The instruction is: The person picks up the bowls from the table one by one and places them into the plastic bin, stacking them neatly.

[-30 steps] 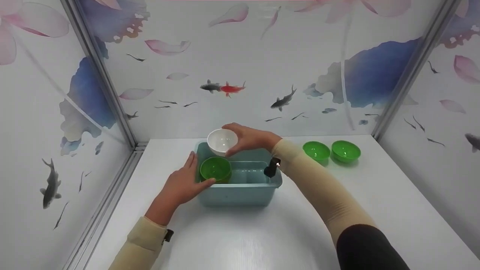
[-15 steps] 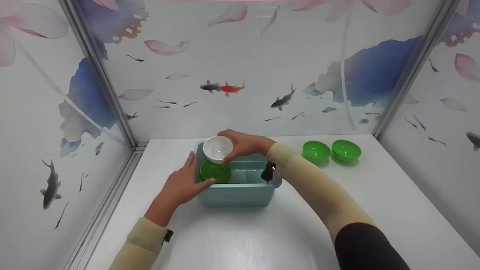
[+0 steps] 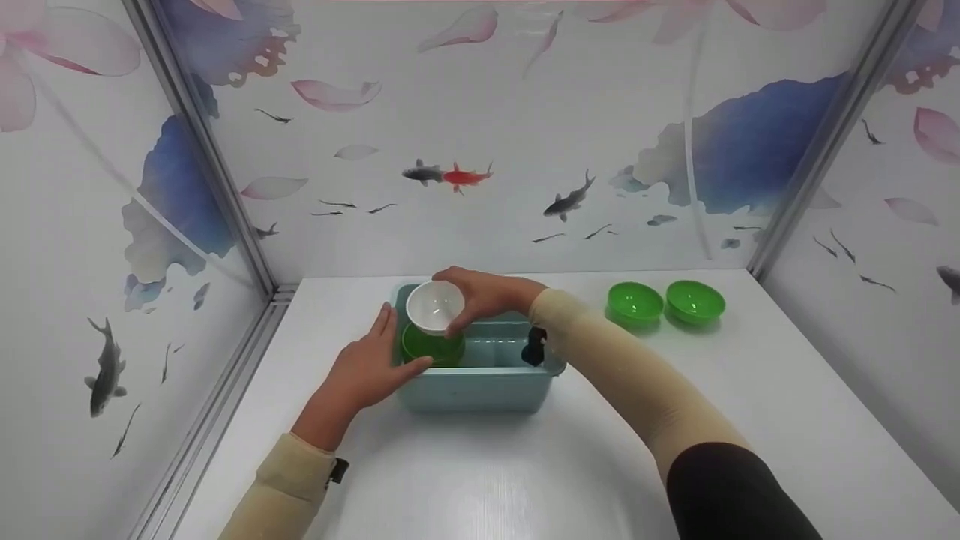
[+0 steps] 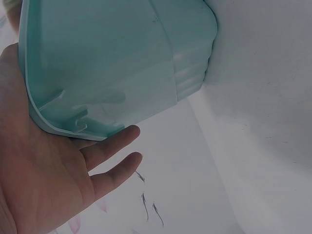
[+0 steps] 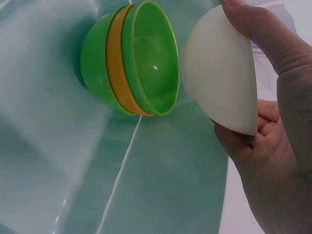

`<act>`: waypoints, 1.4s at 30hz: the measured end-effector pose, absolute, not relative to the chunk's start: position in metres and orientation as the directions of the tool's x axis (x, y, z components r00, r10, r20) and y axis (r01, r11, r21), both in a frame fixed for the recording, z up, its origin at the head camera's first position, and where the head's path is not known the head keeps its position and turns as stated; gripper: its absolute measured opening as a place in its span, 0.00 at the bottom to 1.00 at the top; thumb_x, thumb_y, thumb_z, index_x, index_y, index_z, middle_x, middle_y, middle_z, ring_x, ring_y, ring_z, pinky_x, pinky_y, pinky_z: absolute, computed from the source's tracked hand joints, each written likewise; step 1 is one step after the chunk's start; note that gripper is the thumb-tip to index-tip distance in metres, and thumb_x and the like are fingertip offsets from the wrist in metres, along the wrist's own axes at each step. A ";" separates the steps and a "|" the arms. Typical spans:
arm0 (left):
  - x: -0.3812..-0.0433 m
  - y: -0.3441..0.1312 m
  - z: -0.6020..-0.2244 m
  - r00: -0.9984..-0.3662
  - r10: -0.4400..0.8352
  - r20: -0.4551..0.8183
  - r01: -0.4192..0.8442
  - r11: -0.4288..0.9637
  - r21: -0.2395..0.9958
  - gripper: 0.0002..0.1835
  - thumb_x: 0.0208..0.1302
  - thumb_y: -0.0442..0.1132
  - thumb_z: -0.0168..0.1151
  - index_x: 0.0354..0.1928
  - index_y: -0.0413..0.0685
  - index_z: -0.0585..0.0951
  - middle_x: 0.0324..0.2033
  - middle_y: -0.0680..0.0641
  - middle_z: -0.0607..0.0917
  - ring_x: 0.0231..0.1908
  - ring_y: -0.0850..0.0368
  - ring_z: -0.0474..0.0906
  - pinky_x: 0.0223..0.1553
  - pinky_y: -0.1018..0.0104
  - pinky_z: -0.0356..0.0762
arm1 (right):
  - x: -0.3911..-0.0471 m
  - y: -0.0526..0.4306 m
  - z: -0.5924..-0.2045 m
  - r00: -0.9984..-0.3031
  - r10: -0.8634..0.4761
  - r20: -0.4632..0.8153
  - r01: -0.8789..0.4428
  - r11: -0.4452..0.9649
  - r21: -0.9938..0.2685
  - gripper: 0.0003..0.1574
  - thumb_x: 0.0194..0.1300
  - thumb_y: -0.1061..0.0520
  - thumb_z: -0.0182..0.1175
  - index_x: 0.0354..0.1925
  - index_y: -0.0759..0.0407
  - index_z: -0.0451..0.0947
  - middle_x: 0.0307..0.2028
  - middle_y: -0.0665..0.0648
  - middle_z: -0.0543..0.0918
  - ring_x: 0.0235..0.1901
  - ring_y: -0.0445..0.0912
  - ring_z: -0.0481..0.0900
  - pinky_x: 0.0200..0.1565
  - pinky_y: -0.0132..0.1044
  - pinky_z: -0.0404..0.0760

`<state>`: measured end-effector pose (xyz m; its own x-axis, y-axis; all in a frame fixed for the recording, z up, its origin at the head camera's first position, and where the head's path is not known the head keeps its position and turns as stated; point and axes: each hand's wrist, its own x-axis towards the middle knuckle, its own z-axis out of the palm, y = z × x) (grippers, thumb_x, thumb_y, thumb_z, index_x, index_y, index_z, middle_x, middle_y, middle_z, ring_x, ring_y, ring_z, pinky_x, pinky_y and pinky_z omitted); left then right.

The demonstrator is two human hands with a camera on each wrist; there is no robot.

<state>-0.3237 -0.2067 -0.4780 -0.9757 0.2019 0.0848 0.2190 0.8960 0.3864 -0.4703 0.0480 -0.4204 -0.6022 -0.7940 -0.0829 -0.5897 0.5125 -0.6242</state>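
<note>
My right hand [image 3: 489, 295] pinches a white bowl [image 3: 429, 306] by its rim between thumb and fingers. The bowl hangs over the left part of a light blue plastic bin [image 3: 472, 394]. Right below it, a green bowl [image 3: 429, 351] tops a stack in the bin; the right wrist view shows an orange bowl [image 5: 116, 53] between two green ones. The white bowl's base is close to the stack's mouth there. My left hand [image 3: 364, 373] rests on the bin's left front corner, fingers along the side wall and thumb over the front rim; in the left wrist view the fingers look straight.
Two green bowls, a nearer-left one [image 3: 634, 302] and another beside it [image 3: 695, 301], stand upright at the back right of the white table [image 3: 480, 480]. White printed panels [image 3: 510, 135] close off the back and both sides.
My right hand has lowered the white bowl, bringing it slightly left and toward me, so it now overlaps the green bowl below. The left hand and the bin have stayed put.
</note>
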 end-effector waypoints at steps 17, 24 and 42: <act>-0.322 -0.206 -0.477 -0.973 0.208 0.104 0.232 0.889 0.395 0.64 0.73 0.77 0.60 0.89 0.37 0.46 0.88 0.35 0.49 0.72 0.29 0.75 0.70 0.32 0.74 | -0.472 0.037 -0.442 -0.537 -0.837 -0.101 -0.662 0.493 -0.564 0.58 0.57 0.41 0.86 0.78 0.53 0.71 0.68 0.54 0.78 0.65 0.48 0.77 0.73 0.53 0.74; -0.321 -0.205 -0.477 -0.973 0.208 0.099 0.230 0.886 0.402 0.64 0.73 0.76 0.60 0.89 0.37 0.46 0.88 0.36 0.48 0.73 0.29 0.75 0.71 0.32 0.74 | -0.471 0.034 -0.448 -0.555 -0.822 -0.125 -0.657 0.526 -0.540 0.61 0.57 0.38 0.85 0.80 0.53 0.69 0.68 0.52 0.78 0.65 0.47 0.76 0.74 0.52 0.73; -0.323 -0.208 -0.478 -0.968 0.218 0.121 0.248 0.888 0.387 0.67 0.71 0.82 0.55 0.89 0.37 0.47 0.88 0.36 0.49 0.71 0.32 0.77 0.70 0.35 0.76 | -0.476 0.030 -0.457 -0.529 -0.834 -0.156 -0.668 0.523 -0.530 0.62 0.59 0.38 0.84 0.81 0.53 0.67 0.68 0.51 0.79 0.66 0.46 0.76 0.74 0.51 0.74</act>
